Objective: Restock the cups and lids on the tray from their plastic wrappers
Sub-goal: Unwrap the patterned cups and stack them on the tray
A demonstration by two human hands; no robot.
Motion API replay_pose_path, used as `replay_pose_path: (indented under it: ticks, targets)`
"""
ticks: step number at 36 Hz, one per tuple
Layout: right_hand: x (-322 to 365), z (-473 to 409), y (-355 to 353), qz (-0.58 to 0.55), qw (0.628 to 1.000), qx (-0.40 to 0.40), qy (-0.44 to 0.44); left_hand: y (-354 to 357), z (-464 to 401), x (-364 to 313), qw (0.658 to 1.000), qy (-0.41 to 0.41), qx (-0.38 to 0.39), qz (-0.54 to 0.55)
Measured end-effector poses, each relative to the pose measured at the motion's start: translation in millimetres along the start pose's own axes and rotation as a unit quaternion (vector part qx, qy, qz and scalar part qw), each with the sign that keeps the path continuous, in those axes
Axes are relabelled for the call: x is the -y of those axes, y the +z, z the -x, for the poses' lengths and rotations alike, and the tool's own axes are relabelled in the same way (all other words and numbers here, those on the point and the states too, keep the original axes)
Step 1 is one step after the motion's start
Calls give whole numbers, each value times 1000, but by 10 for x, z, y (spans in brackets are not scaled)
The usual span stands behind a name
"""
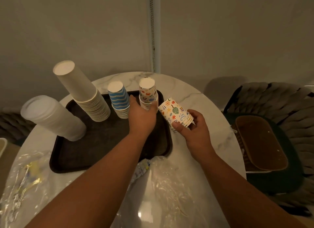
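A dark tray (95, 147) lies on the round marble table (200, 98). On it stand a tall stack of plain white cups (81, 91), a stack of white lids (52, 118), a short blue-striped cup stack (119, 100) and a patterned cup stack (147, 91), all upside down. My left hand (141, 115) grips the lower part of the patterned stack on the tray. My right hand (193, 125) holds a second short stack of patterned cups (175, 111), tilted, just right of the tray's edge.
Crumpled clear plastic wrappers lie at the near left (22, 176) and near middle (163, 176) of the table. A dark green chair (265, 142) with a brown tray on its seat stands to the right. A wall is close behind the table.
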State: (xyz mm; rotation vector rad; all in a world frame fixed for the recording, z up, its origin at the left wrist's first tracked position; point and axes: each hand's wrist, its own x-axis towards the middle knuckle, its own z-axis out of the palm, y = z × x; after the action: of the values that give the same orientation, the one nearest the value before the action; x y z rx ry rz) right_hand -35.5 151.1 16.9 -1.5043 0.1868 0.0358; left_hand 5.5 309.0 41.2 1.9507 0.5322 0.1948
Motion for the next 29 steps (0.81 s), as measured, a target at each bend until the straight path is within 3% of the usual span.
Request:
replay_pose_path:
  ticks: [5, 7, 11, 20, 29]
  targets:
    - [53, 44, 141, -22, 1000, 9, -8, -154, 338, -59, 991, 26, -24, 132]
    - [62, 72, 207, -36, 999, 14, -12, -186, 391, -96, 982, -19, 32, 185]
    - [58, 119, 335, -12, 999, 34, -27, -220, 429, -115, 930, -121, 149, 313]
    - [106, 221, 408, 32, 998, 48, -37, -361, 370, -100, 912, -140, 155, 352]
    - [208, 194, 408, -3, 998, 45, -48, -337, 299, -215, 920, -120, 161, 337]
